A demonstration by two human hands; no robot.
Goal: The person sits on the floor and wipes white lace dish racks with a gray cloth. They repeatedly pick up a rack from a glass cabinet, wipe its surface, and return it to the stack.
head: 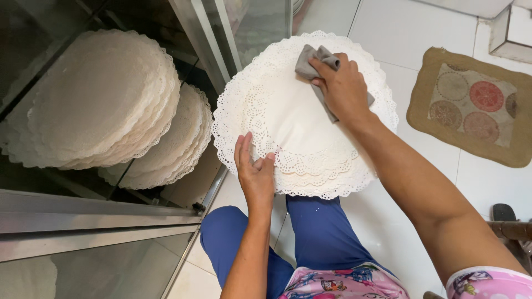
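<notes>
Head view: the left hand pinches the near edge of a white lacy round mat, its grip pressed on the rim, holding it above the knees. The right hand presses a grey cloth on the mat's upper part, grip closed on it. 2 stacks of similar mats lie on the cabinet shelf; wiping looks midway.

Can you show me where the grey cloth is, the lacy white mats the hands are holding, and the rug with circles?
grey cloth (pixel 311 60), head view, on its bunched top fold.
lacy white mats (pixel 293 119), head view, on the plain middle.
rug with circles (pixel 475 105), head view, on its patterned centre.
</notes>
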